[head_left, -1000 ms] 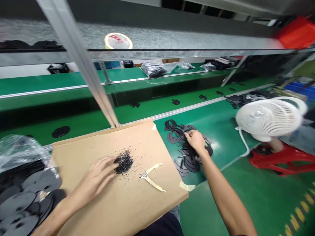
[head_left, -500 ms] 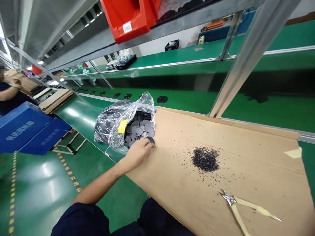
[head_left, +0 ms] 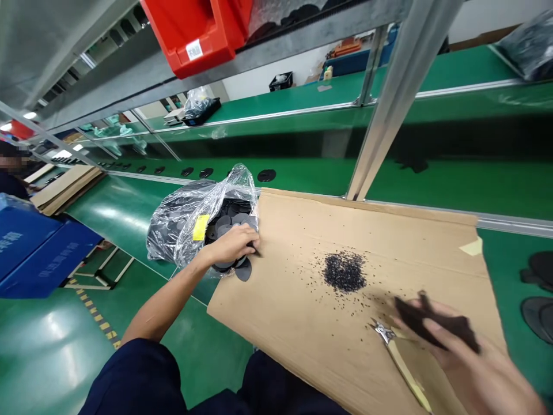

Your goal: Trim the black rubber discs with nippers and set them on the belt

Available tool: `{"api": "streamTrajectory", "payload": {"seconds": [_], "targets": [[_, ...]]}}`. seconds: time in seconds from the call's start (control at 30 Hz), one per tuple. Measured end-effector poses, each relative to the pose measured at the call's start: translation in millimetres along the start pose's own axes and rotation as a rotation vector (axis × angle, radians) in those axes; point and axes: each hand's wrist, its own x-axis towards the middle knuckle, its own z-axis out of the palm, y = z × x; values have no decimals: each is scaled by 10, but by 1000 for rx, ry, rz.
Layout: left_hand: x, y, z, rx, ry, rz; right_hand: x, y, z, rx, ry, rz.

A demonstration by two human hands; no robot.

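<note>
My left hand (head_left: 233,243) reaches into the open mouth of a clear plastic bag (head_left: 190,219) full of dark round discs (head_left: 228,222), its fingers curled over the discs at the bag's opening. At the lower right my right hand (head_left: 466,351) holds a black flat part (head_left: 436,320) pinched in its fingers, just above a pair of cutters (head_left: 400,357) with pale handles. Both rest over a cardboard sheet (head_left: 302,300), where a small heap of black trimmings (head_left: 344,271) lies in the middle.
A metal post (head_left: 389,98) rises behind the cardboard, with a shelf and red bin (head_left: 190,31) above. Black parts (head_left: 538,288) lie on the green bench at far right. Blue crates (head_left: 38,253) stand at left, and a person (head_left: 11,170) beyond them.
My right hand has come into view at the lower right carrying a black part. My left hand has moved deeper into the bag's mouth. The view has shifted slightly left.
</note>
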Motion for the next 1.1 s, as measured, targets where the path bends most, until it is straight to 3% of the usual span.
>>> {"api": "streamTrajectory", "payload": {"seconds": [0.1,0.2,0.33,0.43,0.53,0.73,1.1], "targets": [[64,155,11,-319,240,-48,-80,-145,250,68,-94,6],[138,531,258,-889,486,-89,-125,-209,535,162,-174,3],[202,1160,707,-1231,449,-60,-192,-272,847,289,-345,56],[196,1486,899,-1154,431,-43,-245,-326,915,323,-410,62],[164,1611,943,-905,452,5,-288,-357,882,333,-402,52],[127,1615,905,-635,520,191,-316,-331,844,334,-367,31],[77,1681,964,-600,613,275,-334,-320,800,239,-329,-52]]}}
